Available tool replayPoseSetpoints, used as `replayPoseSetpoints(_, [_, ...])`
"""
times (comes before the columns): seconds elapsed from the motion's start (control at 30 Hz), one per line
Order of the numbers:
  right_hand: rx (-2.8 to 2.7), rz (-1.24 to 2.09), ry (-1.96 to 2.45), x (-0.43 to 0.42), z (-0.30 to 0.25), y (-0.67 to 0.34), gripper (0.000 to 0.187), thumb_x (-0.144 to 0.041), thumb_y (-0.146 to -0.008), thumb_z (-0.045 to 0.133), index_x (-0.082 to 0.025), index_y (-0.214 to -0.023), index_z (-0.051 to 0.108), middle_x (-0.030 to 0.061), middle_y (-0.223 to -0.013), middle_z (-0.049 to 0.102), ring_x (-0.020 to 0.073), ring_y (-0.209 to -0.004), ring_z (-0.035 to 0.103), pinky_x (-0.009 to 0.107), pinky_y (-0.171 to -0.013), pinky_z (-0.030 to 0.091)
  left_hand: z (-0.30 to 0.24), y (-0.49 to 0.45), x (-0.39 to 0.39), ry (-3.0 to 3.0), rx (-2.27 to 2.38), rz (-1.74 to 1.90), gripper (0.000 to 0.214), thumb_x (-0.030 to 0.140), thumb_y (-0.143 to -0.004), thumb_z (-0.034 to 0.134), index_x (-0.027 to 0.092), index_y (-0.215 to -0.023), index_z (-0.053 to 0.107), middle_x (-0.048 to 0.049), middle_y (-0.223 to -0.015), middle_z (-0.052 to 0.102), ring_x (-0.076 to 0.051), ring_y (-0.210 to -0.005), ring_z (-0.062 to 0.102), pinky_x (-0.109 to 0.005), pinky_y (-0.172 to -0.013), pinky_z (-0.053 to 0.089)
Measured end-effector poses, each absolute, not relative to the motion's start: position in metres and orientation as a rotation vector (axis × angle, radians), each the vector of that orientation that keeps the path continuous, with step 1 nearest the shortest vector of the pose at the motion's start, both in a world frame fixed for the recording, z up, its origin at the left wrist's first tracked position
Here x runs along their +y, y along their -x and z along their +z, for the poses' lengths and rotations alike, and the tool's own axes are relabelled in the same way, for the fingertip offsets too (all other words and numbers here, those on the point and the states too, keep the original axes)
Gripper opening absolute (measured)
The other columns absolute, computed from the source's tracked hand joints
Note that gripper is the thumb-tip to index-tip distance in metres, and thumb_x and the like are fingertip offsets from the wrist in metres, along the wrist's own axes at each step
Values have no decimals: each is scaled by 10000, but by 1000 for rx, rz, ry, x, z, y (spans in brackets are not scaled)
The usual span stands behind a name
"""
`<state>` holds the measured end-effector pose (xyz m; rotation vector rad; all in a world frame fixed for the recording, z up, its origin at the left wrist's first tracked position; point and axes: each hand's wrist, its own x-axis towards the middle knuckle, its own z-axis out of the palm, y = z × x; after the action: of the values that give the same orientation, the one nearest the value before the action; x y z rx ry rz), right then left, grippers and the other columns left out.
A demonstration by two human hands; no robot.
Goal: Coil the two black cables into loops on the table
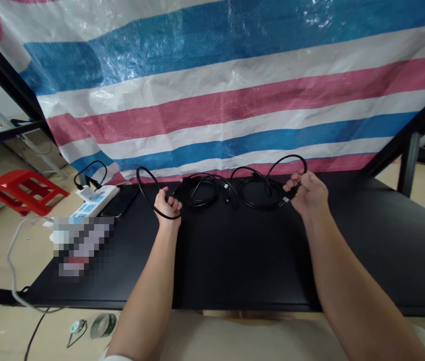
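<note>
One coil of black cable (pixel 196 204) lies on the dark table (pixel 242 250) just beside your left hand (pixel 168 204), on its inner side, and a second coil (pixel 260 206) lies just inward of your right hand (pixel 306 193). Your left fingers are curled in a fist on the cord, with a loop (pixel 139 183) bulging past the outer side of the fist and passing across the wrist. Your right thumb and fingers are brought together on cord as well, from which an arch (pixel 291 156) rises and drops toward the second coil. A pale plug (pixel 286 199) shows just inward of and below those fingers; I cannot tell whether it belongs to the length you pinch.

Expect the cord to be light, judging by its thinness, yet springy: the loop and arch hold their curve, so it should bend easily but push back if folded tight. The smooth jacket may slide in a slack fist. Take hold on the jacket close behind a plug, not on the plug itself, and avoid kinks there, probably the most fragile spot. On a coil, gather several turns at once; a single strand would likely drag others into a tangle.
</note>
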<state>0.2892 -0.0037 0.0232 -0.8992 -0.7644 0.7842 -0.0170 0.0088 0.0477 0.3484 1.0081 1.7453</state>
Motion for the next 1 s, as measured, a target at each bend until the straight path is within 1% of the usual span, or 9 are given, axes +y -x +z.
replayPoseSetpoints(0.13, [-961,664,1062,-2,19,-278,383,-486,-608,693,-247,-676,400,-48,-564,561,88,-377,383,226,-347,298,42,14,9,-508,1046,1685,115,306,-779,536,194,-756,525,126,-384,276,-42,-265,222,-161,-332,162])
replayPoseSetpoints(0.3, [-1148,499,1325,-5,18,-260,457,-465,-461,790,-235,-714,488,-63,-532,568,108,-465,481,267,-505,429,39,12,7,-650,1146,1635,160,302,-727,578,186,-635,516,91,-369,363,-54,-270,294,-176,-320,226])
replayPoseSetpoints(0.4, [-1207,498,1383,-8,23,-253,341,-513,-567,704,-220,-627,539,-37,-479,546,124,-464,494,268,-497,409,38,12,7,-705,1200,1624,190,299,-708,608,175,-586,532,68,-384,408,-64,-281,345,-190,-328,255])
replayPoseSetpoints(0.5, [-1030,495,1362,-6,25,-251,402,-568,-674,578,-230,-488,464,-43,-390,424,100,-375,385,245,-397,302,37,12,9,-766,1236,1659,214,302,-670,664,156,-553,558,30,-460,500,-73,-340,430,-197,-360,279])
replayPoseSetpoints(0.6, [-853,466,1311,-3,23,-252,423,-573,-691,550,-239,-482,396,-65,-394,359,82,-357,308,234,-367,241,34,13,11,-790,1221,1786,238,337,-636,711,148,-552,593,10,-531,550,-81,-432,491,-201,-416,311])
replayPoseSetpoints(0.7, [-895,328,1294,-4,23,-250,380,-461,-539,724,-225,-581,429,-69,-525,464,88,-476,402,235,-464,360,33,15,13,-783,1175,1887,229,333,-652,707,147,-551,620,31,-474,495,-68,-445,438,-202,-447,303])
replayPoseSetpoints(0.77, [-954,234,1338,-6,24,-246,464,-368,-401,810,-220,-683,473,-71,-626,501,101,-561,454,258,-554,420,33,16,14,-754,1150,1909,208,285,-672,692,145,-537,616,39,-449,468,-57,-439,405,-197,-455,299])
replayPoseSetpoints(0.83, [-968,196,1409,-9,26,-241,533,-332,-354,832,-218,-752,497,-74,-647,491,115,-588,477,281,-597,443,35,16,13,-718,1146,1887,196,235,-696,665,148,-533,600,37,-448,471,-53,-427,397,-189,-446,293])
replayPoseSetpoints(1.0, [-760,338,1417,-6,29,-239,337,-359,-553,731,-232,-641,431,-54,-537,520,116,-491,478,260,-500,410,39,14,9,-706,1025,1766,177,194,-734,624,169,-581,540,46,-479,474,-64,-408,432,-180,-426,327])
